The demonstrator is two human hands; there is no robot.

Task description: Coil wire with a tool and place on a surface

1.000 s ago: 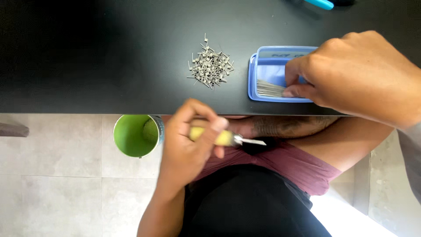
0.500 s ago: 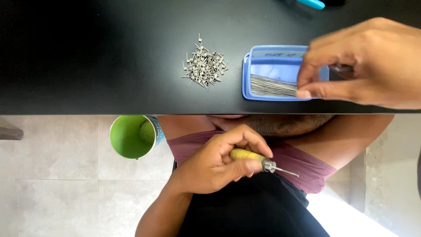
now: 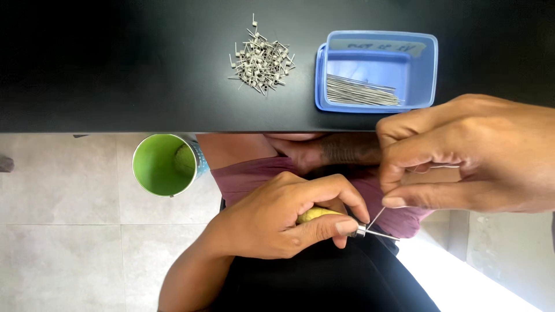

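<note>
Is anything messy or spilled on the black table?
Nothing looks spilled. The small metal coiled pieces sit in one loose heap on the black table, and the straight thin wires lie neatly inside the blue plastic box. The green cup looks undamaged.

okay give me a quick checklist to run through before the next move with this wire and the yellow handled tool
1. Tool gripped firmly: ok. The left hand wraps the yellow-handled tool, forefinger by its metal tip.
2. Wire held: ok. The right hand pinches a thin wire between thumb and forefinger.
3. Wire meets the tool's thin rod: ok, its lower end reaches the tip; whether it is seated, cannot tell.
4. Spare straight wires at hand: ok, a bundle lies in the blue tray.
5. Finished coiled pieces kept apart: ok, piled on the black table, left of the tray.
6. Green cup out of the way: ok, left of both hands.
</note>
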